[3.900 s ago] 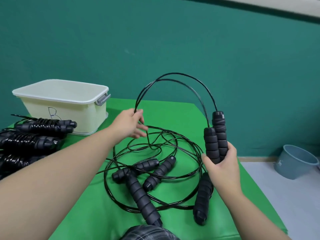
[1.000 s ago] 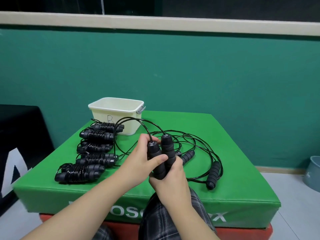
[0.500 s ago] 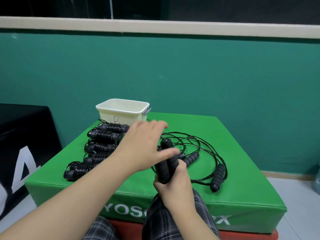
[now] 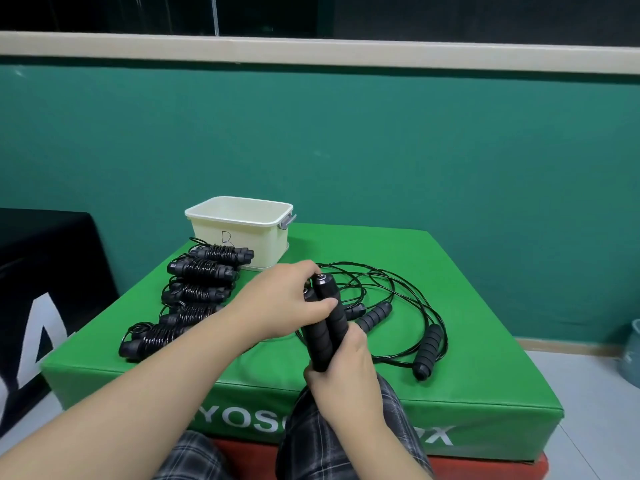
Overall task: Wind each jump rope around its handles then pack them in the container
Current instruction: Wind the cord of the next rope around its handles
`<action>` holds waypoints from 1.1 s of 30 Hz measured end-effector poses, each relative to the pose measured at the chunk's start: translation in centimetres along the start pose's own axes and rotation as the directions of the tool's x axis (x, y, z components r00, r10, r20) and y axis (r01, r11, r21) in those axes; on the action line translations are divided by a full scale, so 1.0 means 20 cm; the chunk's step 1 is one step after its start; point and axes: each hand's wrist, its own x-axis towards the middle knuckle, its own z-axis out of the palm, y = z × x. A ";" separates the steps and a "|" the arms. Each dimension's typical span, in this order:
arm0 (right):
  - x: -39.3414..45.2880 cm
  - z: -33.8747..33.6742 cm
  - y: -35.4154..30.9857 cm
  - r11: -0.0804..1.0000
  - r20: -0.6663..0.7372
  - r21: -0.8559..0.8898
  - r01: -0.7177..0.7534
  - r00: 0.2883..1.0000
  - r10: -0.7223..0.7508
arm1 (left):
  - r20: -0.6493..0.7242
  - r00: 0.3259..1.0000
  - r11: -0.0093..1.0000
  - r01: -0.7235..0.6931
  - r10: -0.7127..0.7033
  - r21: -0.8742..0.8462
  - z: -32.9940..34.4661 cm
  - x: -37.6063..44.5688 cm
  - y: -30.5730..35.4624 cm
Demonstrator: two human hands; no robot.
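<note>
- We read a hand-drawn "B" on the cream plastic container [image 4: 239, 233] at the far-left corner of the green padded mat [image 4: 467, 306]; white letters on the mat's front edge, "YOSO…X", are partly hidden by our arms.
- Our right hand [image 4: 346, 379] grips two ribbed foam handles [image 4: 325, 327] upright; our left hand [image 4: 287, 303] closes on their tops.
- Five wound jump ropes [image 4: 201, 292] line the left edge; the nearest is partly covered.
- Loose ropes [image 4: 398, 306] tangle mid-mat.
</note>
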 end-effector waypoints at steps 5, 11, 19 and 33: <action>0.02 -0.03 0.01 0.994 -0.057 0.097 0.051 0.997 -0.046 | -0.048 0.997 0.956 -0.044 0.060 0.290 -0.10 0.01 -0.04; 0.03 -0.02 0.04 0.992 -0.052 0.054 0.112 0.993 -0.109 | -0.031 0.999 0.933 -0.024 0.037 0.360 -0.24 0.01 -0.26; 0.03 -0.08 0.04 0.950 0.036 0.313 -0.008 0.999 -0.004 | -0.147 0.988 0.999 0.033 -0.037 -0.033 -0.15 -0.04 -0.41; 0.07 -0.05 -0.03 0.691 0.129 0.676 -0.257 0.964 0.233 | -0.284 0.957 0.947 -0.039 -0.057 -0.320 0.37 -0.16 -0.17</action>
